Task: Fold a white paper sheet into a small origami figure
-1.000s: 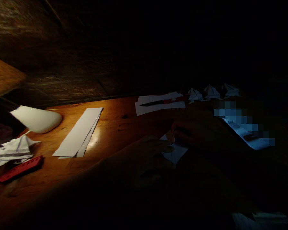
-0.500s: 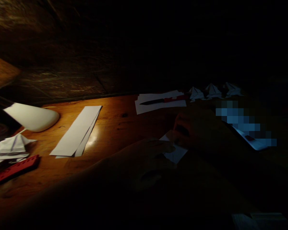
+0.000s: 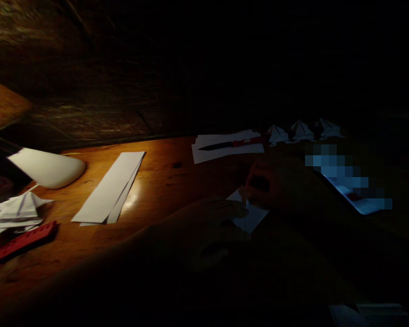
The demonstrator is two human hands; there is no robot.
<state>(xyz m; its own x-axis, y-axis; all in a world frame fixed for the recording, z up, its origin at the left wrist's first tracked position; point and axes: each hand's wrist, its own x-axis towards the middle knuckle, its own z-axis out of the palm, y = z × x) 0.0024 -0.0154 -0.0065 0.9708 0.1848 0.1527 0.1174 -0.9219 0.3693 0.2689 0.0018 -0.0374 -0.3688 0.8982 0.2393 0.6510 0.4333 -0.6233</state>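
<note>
A small folded sheet of white paper lies between my two hands on the dark part of the wooden table. From the lower left my left hand reaches onto its left side, the fingertips holding it. My right hand is curled, with its fingers closed at the paper's upper edge. Deep shadow hides much of both hands. Beyond them, a knife with a dark blade and red handle rests on a stack of white paper sheets.
Several folded paper figures stand at the back right and more folded paper lies left. White paper strips lie under the white lamp. A red object is at far left. A lit phone sits right.
Hardly anything differs. Both hands stay at the folded paper, and the right hand shifts very slightly. The whole view has drifted by a few pixels.
</note>
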